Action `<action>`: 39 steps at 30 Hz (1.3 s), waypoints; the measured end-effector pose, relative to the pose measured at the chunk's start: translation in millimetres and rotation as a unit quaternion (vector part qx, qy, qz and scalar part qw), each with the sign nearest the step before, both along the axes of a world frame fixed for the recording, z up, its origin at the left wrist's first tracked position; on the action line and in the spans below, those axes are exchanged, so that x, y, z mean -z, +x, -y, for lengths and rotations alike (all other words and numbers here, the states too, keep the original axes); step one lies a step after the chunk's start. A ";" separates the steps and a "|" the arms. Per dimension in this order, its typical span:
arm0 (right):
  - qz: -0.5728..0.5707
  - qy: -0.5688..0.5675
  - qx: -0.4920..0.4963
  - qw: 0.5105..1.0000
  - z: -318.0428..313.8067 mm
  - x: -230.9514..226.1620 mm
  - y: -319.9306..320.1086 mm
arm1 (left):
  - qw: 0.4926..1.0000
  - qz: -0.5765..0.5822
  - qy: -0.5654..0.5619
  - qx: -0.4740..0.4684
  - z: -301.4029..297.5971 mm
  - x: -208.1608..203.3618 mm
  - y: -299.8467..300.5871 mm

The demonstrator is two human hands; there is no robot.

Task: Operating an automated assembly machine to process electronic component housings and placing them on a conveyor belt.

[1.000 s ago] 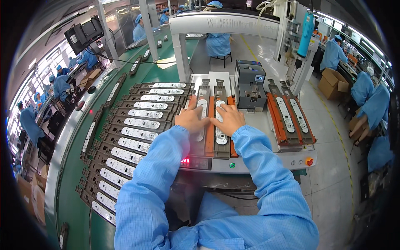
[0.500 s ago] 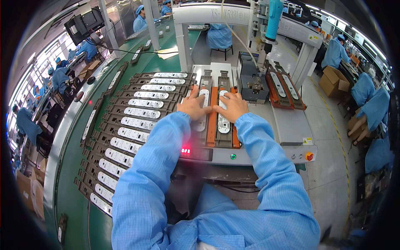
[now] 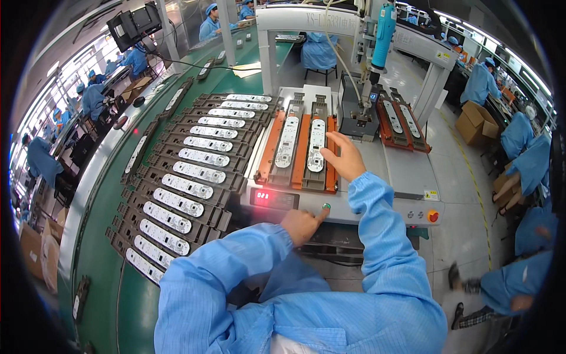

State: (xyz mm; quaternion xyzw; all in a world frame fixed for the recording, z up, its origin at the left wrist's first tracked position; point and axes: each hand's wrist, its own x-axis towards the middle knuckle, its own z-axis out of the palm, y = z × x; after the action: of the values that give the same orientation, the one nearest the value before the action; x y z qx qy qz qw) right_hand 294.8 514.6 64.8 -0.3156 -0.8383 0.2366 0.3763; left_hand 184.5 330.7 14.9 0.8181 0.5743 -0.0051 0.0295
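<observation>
My left hand (image 3: 302,226) reaches to the machine's front panel, its index fingertip on the green push button (image 3: 326,206) and the other fingers curled in with nothing seen in them. My right hand (image 3: 345,158) is open, fingers spread, beside the right-hand white circuit board (image 3: 316,147); its fingertips are at or just over the board's edge. A second long white circuit board (image 3: 287,141) lies left of it. Both boards sit in dark grey carriers on an orange fixture (image 3: 299,147) on the machine bed.
On the left, several more boards in grey carriers (image 3: 194,156) lie in a fanned row on the green bench (image 3: 100,295). A blue screwdriver head (image 3: 383,35) hangs from the gantry (image 3: 306,19). Right are another orange fixture (image 3: 407,127) with two boards and a red button (image 3: 433,216). Co-workers sit around.
Both hands were on the two boards. My left hand has come down toward me to the green button; my right hand has shifted right, to the right board's edge.
</observation>
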 end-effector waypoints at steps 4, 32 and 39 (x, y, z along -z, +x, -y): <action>-0.009 0.003 -0.004 1.000 10.3 -10.8 8.6 | 0.997 -0.025 -0.064 -0.031 -5.3 -20.9 11.3; 0.045 0.123 -0.450 0.883 327.8 56.0 -58.3 | 0.788 0.153 0.348 -0.484 335.6 10.1 -163.8; 0.028 0.143 -0.382 0.912 341.0 58.9 -63.8 | 0.800 0.134 0.323 -0.488 317.4 -0.1 -143.4</action>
State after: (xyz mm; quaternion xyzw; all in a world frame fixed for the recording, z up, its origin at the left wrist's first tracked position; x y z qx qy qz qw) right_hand 231.0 173.6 5.9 0.0798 -0.9300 0.2313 0.2744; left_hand 41.1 13.2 15.0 0.3846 0.8559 0.3059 -0.1610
